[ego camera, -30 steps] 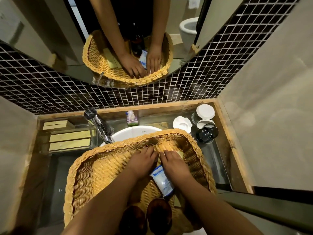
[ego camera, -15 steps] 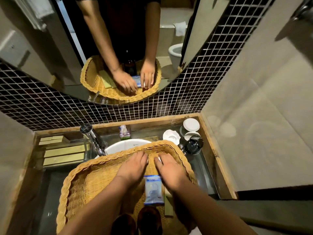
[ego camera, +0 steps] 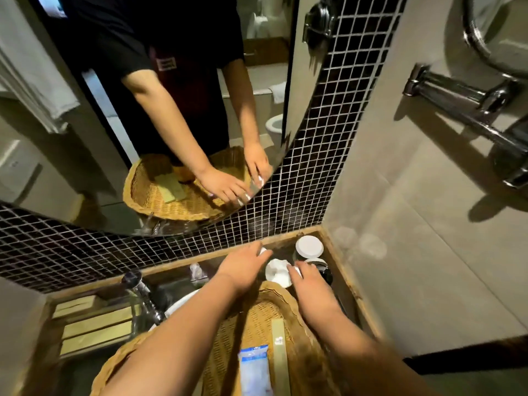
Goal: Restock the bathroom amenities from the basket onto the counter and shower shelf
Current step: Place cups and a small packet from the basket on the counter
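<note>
Both forearms stretch forward over the wicker basket, which sits at 6 o'clock in the view, resting across the white washbasin on the worktop. The left hand lies palm down past the basket's far rim, at about 12 o'clock from it, its fingers extended and loosely spread toward the tiled back wall; a small white piece shows at the fingertips, but whether it is gripped cannot be told. The right hand reaches to 1 o'clock of the basket, wrist bent slightly inward, fingers curled over something small and white beside the white dish; what it is cannot be made out. The dish lies between the two hands, touching the basket's rim.

Just beyond the right hand, in the worktop's far right corner, stand two glass tumblers with white paper lids, close together.

Inside the basket, at 6 o'clock from the hands, a blue-and-white sachet lies flat, and just to its right a long pale-green boxed amenity lies lengthwise, pointing toward the hands. At 9 o'clock, left of the chrome tap, several pale-green flat boxes lie in rows on the worktop. The mirror above reflects the basket and both arms.
</note>
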`<state>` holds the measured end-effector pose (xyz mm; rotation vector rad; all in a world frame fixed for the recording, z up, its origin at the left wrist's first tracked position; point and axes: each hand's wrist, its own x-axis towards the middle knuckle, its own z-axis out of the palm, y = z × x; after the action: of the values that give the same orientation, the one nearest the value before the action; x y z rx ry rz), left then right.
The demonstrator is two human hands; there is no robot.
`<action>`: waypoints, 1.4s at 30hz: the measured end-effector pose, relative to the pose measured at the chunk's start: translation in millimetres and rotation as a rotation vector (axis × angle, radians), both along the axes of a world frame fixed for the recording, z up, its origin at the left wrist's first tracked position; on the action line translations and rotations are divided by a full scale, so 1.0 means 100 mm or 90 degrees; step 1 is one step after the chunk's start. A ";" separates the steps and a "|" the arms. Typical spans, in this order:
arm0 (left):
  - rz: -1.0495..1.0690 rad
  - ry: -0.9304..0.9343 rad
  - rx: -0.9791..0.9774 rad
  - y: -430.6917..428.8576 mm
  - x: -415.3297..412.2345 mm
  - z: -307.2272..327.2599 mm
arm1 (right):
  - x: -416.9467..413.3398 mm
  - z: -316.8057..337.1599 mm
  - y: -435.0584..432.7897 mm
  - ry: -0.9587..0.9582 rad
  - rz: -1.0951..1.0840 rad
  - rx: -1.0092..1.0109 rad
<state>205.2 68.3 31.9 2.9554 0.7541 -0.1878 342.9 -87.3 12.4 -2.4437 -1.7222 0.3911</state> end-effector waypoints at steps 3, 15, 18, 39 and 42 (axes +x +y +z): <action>-0.066 0.062 0.004 0.07 0.33 -0.14 | 0.14 -0.09 -0.09 0.032 -0.023 0.003; -0.287 0.246 -0.057 0.41 1.07 -1.06 | 0.52 -0.76 -0.17 -0.006 0.013 -0.052; -0.291 0.279 -0.101 0.43 1.09 -1.24 | 0.56 -0.73 -0.20 0.017 0.035 0.002; -0.289 0.218 -0.130 0.47 1.00 -1.42 | 0.47 -0.75 -0.27 0.034 0.025 0.013; -0.297 0.231 -0.116 0.47 0.91 -1.31 | 0.47 -0.73 -0.26 0.031 0.021 -0.001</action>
<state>296.3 115.2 -99.6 2.8969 0.0454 -0.7921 390.0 -113.4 -61.0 -2.3888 -1.7451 0.4513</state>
